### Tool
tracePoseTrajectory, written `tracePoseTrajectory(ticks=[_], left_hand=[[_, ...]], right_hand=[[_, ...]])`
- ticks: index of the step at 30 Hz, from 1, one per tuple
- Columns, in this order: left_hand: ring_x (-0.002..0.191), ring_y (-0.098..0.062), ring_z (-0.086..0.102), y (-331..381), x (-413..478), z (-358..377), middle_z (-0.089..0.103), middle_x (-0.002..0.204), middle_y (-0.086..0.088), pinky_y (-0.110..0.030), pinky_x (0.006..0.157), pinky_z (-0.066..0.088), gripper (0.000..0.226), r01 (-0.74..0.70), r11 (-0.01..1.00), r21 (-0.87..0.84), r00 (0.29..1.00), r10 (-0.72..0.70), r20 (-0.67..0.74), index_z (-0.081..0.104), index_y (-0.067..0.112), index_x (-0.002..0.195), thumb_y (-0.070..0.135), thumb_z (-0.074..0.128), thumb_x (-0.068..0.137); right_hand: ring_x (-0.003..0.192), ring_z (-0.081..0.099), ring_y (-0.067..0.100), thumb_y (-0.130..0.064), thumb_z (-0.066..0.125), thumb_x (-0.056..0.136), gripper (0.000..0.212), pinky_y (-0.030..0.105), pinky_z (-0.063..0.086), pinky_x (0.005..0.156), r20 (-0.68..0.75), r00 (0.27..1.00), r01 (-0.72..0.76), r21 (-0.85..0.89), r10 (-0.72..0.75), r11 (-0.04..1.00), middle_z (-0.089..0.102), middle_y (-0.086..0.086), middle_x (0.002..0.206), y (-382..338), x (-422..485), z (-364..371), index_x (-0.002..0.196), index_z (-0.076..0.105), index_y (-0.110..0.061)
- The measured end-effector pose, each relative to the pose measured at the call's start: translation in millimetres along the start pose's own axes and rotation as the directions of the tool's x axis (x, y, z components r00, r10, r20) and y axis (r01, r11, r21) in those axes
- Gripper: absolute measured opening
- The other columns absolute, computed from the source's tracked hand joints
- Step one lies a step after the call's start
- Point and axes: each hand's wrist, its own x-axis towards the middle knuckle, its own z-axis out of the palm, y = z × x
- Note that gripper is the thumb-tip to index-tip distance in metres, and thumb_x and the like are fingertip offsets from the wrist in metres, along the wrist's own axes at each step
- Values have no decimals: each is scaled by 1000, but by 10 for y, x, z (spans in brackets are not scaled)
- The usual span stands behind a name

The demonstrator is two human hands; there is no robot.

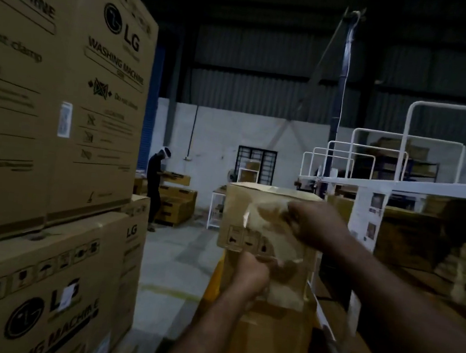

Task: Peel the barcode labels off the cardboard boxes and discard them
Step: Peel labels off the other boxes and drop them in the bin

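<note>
right hand (317,227): fingers curled, pinching the top of a glossy label (264,218).
left hand (253,276): fingers curled, gripping its lower edge.
label: partly lifted off the small cardboard box (252,200).
progress: early, I judge; the upper white label (65,120) and the lower white label (66,298) remain on the LG washing machine boxes (100,139).

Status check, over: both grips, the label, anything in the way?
Left grip pinches the lower end of the label, right grip its top. Label partly lifted off the small box. Nothing blocking the box face; blur hides fine detail.
</note>
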Motion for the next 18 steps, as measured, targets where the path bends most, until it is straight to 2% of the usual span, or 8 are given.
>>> tracePoseTrajectory(ticks=[2,6,7,9,11,13,16,18], left_hand=[[94,-13,59,-27,134,-9,64,107,4,-32,78,53,28,-7,999,49,998,4,61,54,26,111,24,70,88],[99,-10,59,-54,334,-33,64,112,7,-25,72,48,43,-91,992,85,983,76,164,50,28,126,21,69,88],[97,-10,60,-81,374,-55,65,113,5,-24,70,48,42,-95,992,81,982,81,169,51,28,126,20,68,89],[84,-10,59,-154,425,-145,68,109,2,-23,63,47,30,-116,990,79,982,103,156,56,32,116,22,67,90],[81,-14,61,-287,475,-310,70,103,1,-27,63,50,16,-114,989,95,990,106,88,60,31,104,24,65,91],[87,-23,67,-472,518,-527,73,96,-3,-34,72,56,10,-84,990,116,996,86,-19,66,25,99,25,62,89],[89,-20,67,-703,443,-891,72,96,-1,-36,74,56,15,-60,994,95,987,73,-144,64,27,103,23,64,89],[93,-11,64,-838,311,-1160,66,104,7,-31,74,56,31,-49,995,82,980,64,-189,55,28,115,22,69,88]], right_hand=[[72,57,12,-35,54,96,9,30,52,67,71,995,-71,55,67,996,62,-6,83,-53,-76,278,97,61,-29],[73,56,16,-32,52,95,8,33,51,66,106,981,-166,58,159,984,56,-7,77,-133,-127,595,91,58,-28],[72,56,15,-33,52,95,10,33,51,67,90,980,-183,78,176,980,58,-6,79,-163,-133,644,92,59,-27],[74,57,15,-33,53,94,12,35,52,68,51,979,-203,134,198,970,63,-4,83,-265,-148,754,94,62,-24],[77,60,18,-32,57,92,12,35,52,66,37,987,-163,197,159,967,67,-4,87,-453,-169,882,96,64,-23],[81,60,22,-31,60,90,8,31,42,60,69,993,-115,257,101,959,64,-2,86,-702,-193,1026,92,60,-23],[73,53,18,-31,60,90,16,28,30,54,169,985,-100,327,46,940,54,-7,76,-1035,-232,1241,78,49,-29],[66,50,13,-33,59,90,20,26,29,49,218,976,-88,402,-2,911,50,-10,70,-1215,-302,1376,75,47,-30]])
